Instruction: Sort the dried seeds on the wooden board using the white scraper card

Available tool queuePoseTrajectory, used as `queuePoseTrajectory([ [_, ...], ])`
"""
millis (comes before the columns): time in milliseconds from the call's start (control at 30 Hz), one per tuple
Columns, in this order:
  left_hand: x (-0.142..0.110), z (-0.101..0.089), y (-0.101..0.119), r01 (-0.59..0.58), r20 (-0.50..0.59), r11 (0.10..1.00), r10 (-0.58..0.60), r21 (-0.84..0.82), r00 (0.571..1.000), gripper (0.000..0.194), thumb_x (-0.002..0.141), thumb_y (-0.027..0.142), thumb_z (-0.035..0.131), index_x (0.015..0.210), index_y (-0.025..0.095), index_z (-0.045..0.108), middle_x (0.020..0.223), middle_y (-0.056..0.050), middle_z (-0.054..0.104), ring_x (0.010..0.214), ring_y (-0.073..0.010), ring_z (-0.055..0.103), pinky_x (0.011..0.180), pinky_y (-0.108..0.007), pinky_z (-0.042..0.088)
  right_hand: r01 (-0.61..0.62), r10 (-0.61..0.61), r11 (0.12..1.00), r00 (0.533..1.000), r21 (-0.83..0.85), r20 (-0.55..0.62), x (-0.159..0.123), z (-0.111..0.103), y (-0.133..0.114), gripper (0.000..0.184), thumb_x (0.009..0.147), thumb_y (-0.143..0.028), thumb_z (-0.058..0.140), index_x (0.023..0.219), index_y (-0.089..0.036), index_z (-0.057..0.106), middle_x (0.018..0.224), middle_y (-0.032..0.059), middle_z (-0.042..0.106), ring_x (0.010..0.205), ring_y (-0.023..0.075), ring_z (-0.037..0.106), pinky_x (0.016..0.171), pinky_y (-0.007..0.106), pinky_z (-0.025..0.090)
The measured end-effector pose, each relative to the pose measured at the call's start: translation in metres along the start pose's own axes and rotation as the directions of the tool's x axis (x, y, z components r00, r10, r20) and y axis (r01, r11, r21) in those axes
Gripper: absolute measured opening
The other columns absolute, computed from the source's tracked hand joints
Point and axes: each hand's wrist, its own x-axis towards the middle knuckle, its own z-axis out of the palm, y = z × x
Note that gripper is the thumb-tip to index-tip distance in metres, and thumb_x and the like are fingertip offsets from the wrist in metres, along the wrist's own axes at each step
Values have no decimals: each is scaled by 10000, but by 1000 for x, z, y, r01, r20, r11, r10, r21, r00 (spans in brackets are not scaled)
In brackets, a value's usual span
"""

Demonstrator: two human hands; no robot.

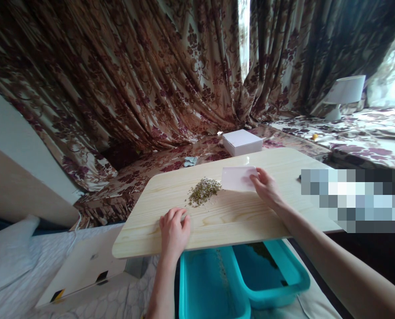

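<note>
A light wooden board (237,212) lies in front of me with a small heap of greenish dried grains or herbs (203,191) near its middle. My right hand (267,188) grips a pale translucent plastic scraper card (238,178), which stands just right of the heap. My left hand (174,230) rests on the board near its front edge, fingers curled under, below and left of the heap. Whether anything is in those fingers is hidden.
Two turquoise plastic tubs (217,283) sit under the board's front edge. A white box (242,141) and a white lamp (343,95) stand behind on floral bedding, before heavy floral curtains. A flat white carton (84,266) lies at the left. A blurred patch covers the right.
</note>
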Motion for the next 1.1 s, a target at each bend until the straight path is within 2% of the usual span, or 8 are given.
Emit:
queuePoseTrajectory([
  [233,0,0,0,3,-7,1000,-3,-5,1000,212,864,245,511,963,214,696,1091,-89,673,1069,-237,605,996,-429,386,-6,6,1000,1000,19,-20,-3,-1,-3,230,722,-381,553,898,-233,549,728,-3,665,689,172,642,625,282,482],
  [433,0,0,0,2,-6,1000,-2,-8,1000,218,873,256,500,971,213,690,1096,-86,672,1079,-238,602,1000,-431,376,12,-12,1000,999,6,-41,3,1,5,266,721,-440,566,886,-233,536,729,-2,661,649,168,622,607,280,476],
  [633,0,1,-1,2,4,1000,-2,-10,1000,222,875,261,495,971,209,689,1090,-87,673,1071,-237,604,989,-428,380,21,-21,1000,999,-3,-46,7,4,11,285,724,-456,587,904,-241,537,744,3,671,687,180,641,660,305,510],
  [833,0,2,-2,6,4,1000,-6,-12,1000,222,875,267,492,973,218,684,1088,-83,670,1077,-236,599,993,-418,376,-3,3,1000,1000,24,-12,5,4,7,292,720,-444,579,926,-242,538,773,5,671,712,183,641,676,310,502],
  [1100,0,1,-1,7,4,1000,-7,-7,1000,217,878,271,491,968,222,681,1091,-82,671,1071,-240,603,995,-423,377,-11,11,1000,999,5,-42,2,3,1,306,705,-438,567,927,-227,555,797,20,661,726,192,616,665,311,478],
])
